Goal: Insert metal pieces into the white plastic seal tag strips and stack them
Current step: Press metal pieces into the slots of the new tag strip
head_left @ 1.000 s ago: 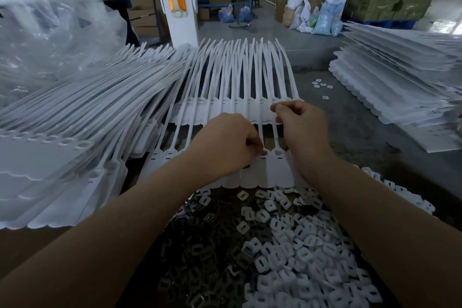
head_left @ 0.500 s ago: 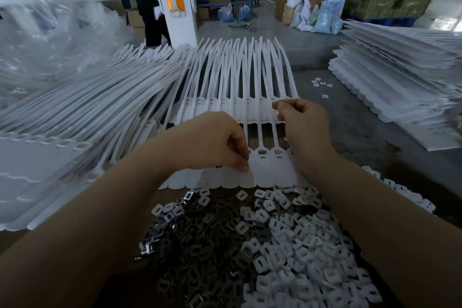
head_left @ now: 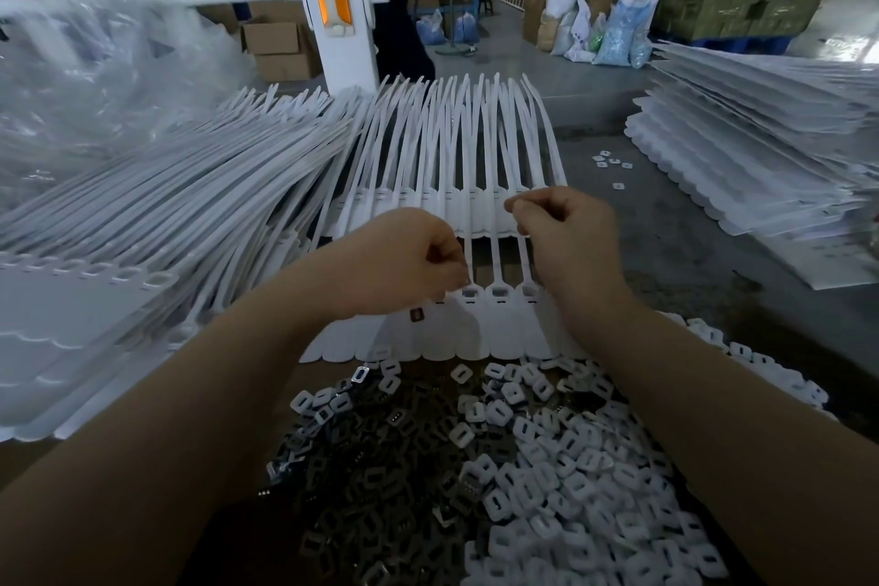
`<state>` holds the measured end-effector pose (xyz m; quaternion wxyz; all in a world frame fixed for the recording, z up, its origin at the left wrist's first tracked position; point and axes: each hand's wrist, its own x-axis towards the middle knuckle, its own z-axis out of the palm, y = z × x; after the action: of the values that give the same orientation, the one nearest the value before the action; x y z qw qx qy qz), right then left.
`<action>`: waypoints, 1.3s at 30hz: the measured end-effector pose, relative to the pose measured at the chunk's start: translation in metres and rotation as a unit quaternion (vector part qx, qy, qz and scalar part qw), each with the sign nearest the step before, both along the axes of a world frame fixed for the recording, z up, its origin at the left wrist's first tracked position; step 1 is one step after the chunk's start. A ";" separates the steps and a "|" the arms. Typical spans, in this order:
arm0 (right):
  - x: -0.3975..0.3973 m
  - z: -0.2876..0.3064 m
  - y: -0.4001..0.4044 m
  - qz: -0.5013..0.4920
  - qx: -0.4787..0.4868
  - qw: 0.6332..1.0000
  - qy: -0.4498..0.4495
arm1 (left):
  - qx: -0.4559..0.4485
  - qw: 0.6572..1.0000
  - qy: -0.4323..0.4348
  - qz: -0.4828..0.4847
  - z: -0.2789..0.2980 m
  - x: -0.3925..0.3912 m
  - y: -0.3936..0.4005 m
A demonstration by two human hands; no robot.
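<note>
White plastic seal tag strips [head_left: 494, 324] lie joined side by side in a sheet on the desk [head_left: 713, 262], their flat tag ends toward the person and their thin tails fanning away over more sheets beneath. Just in front of them, near the bottom of the view, sits a heap of small parts: dark metal pieces [head_left: 380, 481] on the left half and white plastic caps [head_left: 571, 481] on the right. The left hand [head_left: 395, 262] hovers over the tag heads with its fingers curled together, the tips pinched; what they pinch is too small to tell. One dark metal piece [head_left: 416, 314] lies on a tag just below that hand. The right hand [head_left: 566, 233] is raised over the strips' tails, thumb and forefinger pinched together at the tip, on what I cannot tell. A big stack of finished sheets [head_left: 119, 252] spreads to the left, another stack [head_left: 761, 148] lies well apart on the right, and a few loose caps [head_left: 611, 162] dot the desk between
</note>
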<state>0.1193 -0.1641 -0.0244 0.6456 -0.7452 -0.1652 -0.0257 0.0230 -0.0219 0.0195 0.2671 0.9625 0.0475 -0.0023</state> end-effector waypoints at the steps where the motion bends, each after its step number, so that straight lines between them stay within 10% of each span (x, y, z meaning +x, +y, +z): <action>1: -0.001 0.001 0.000 0.014 -0.006 1.000 -0.011 | -0.038 0.999 0.003 0.024 0.000 0.001 0.003; 5: -0.004 0.000 0.001 0.070 -0.058 0.995 -0.047 | -0.187 0.978 0.027 0.091 0.001 -0.001 0.011; 28: -0.011 0.006 -0.001 0.148 -0.131 0.978 -0.063 | -0.269 0.956 -0.056 0.102 -0.004 0.001 -0.001; 39: 0.001 0.007 -0.002 0.043 0.084 0.988 0.120 | -0.193 0.976 -0.078 0.058 -0.018 0.011 -0.025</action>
<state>0.1204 -0.1659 -0.0176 0.7213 -0.6784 -0.1157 0.0785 0.0343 -0.0471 0.0018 0.4507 0.8855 0.0805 0.0792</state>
